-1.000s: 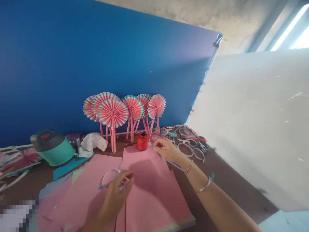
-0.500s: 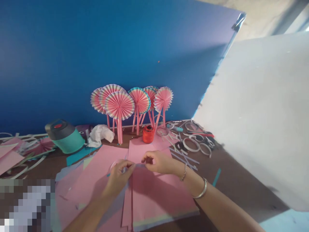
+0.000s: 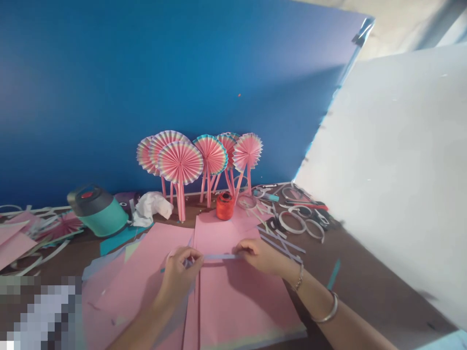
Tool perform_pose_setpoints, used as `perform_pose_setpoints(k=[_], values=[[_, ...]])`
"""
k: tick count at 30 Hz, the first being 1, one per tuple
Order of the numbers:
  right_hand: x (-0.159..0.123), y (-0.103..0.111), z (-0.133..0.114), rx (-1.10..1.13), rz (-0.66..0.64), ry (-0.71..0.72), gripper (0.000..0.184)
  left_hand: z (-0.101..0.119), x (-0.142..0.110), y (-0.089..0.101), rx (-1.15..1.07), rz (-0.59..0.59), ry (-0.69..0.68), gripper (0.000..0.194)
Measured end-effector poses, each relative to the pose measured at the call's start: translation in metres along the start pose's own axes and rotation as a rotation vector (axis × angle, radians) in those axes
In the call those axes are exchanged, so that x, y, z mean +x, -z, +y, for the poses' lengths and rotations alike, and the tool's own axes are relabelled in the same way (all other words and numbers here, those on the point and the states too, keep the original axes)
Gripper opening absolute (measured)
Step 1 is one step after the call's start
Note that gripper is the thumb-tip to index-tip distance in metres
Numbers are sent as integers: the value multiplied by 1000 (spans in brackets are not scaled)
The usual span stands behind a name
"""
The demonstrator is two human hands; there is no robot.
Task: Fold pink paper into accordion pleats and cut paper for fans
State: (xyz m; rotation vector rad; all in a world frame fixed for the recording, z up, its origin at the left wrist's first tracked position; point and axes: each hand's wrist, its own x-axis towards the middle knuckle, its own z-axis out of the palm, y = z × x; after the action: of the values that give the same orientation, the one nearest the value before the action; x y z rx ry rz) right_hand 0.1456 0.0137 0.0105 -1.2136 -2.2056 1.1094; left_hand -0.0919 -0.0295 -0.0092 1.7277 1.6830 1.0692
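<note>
A narrow, pale lilac strip [image 3: 221, 256] is stretched level between my two hands, just above the pink paper sheets [image 3: 251, 301]. My left hand [image 3: 182, 267] pinches its left end between thumb and fingers. Something pale and rounded shows partly behind those fingers, too hidden to name. With fingers curled, my right hand [image 3: 260, 255] grips the strip's right end. Beyond the hands, a red spool of thread [image 3: 224, 206] stands at the sheets' far edge.
Several pink pleated paper fans [image 3: 180, 163] stand against the blue wall [image 3: 109, 73]. At back left are a teal container with a dark lid [image 3: 100, 214] and crumpled white tissue [image 3: 151, 208]. Rings of pale strip [image 3: 292, 221] lie right, beside a teal scrap [image 3: 333, 274].
My right hand has moved right and slightly nearer, away from my left hand. A longer length of the strip now shows between them. My left hand has barely moved.
</note>
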Motion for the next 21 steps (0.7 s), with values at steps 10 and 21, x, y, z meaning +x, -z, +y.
perform_pose_setpoints(k=[10,21], values=[[-2,-5,1,-108,116,-51,14,-3,-3,-4,307,-19,-74,19],[0,-9,1,-206,118,-67,15,-14,-2,-7,423,-33,-113,13]])
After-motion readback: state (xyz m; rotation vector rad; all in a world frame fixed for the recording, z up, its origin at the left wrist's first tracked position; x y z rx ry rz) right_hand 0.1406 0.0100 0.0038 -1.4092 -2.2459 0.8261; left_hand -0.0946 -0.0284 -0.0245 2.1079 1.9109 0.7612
